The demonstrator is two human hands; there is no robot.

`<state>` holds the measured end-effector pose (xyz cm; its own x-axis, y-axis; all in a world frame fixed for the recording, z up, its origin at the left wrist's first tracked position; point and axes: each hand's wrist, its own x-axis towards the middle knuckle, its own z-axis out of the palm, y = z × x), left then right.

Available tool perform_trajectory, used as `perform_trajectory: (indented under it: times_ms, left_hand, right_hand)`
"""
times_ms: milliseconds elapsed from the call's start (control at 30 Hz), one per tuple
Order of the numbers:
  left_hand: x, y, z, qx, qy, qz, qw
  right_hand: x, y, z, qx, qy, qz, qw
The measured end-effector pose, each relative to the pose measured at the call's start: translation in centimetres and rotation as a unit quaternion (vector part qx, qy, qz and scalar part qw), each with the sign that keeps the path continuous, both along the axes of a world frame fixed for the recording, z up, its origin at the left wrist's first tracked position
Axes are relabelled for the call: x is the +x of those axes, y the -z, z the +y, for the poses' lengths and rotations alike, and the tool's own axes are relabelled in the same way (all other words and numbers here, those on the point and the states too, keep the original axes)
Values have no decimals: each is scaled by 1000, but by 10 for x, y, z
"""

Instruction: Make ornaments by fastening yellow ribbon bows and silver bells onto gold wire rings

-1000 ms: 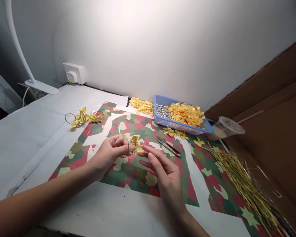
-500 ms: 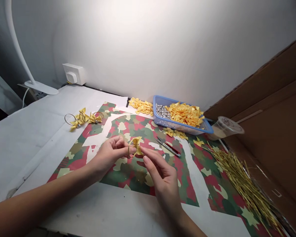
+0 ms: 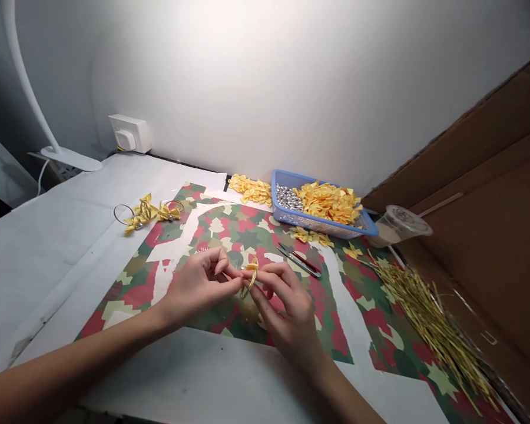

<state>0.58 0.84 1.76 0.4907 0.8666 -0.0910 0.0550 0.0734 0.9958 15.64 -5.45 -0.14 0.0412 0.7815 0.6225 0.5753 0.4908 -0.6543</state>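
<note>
Over the patterned mat, a yellow ribbon bow with a looped gold tie (image 3: 249, 282) is held between my two hands. My left hand (image 3: 203, 282) pinches at its left side with thumb and forefinger. From the right, my right hand (image 3: 289, 300) grips the gold loop between thumb and fingers. The fingertips hide most of the bow, and the exact hold of the left fingers is partly covered. Several similar looped yellow bows (image 3: 146, 212) lie to the left on the white table covering.
Behind stands a blue basket (image 3: 327, 227) with silver bells and yellow bows, beside a pile of bows (image 3: 251, 189). Red-handled thread snips (image 3: 300, 261) lie right of my hands. A bundle of gold ties (image 3: 428, 321), a clear plastic cup (image 3: 401, 224) and cardboard (image 3: 490, 171) are farther right.
The bow and loop have turned and dropped slightly. My right hand now grips the loop, which my left hand held before; my left fingers have moved to its left edge.
</note>
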Motion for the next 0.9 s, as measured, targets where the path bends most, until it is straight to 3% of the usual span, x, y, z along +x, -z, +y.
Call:
perform_trajectory:
  times_ms: [133,300,633,900]
  left_hand:
    - [0,1,-2,-6,19,2,1000]
    - [4,-3,-4,-73,25,-21,997]
    - [4,-5,-5,-148,21,-76,986]
    - [7,-1,-7,-162,14,-42,986]
  right_hand:
    - [3,0,2,-35,-24,-8,999]
    - [3,-4,0,-44,-33,4,998]
    - [-12,-1,-5,-119,-2,199,973]
    - [-11,5,-13,-10,11,135,991]
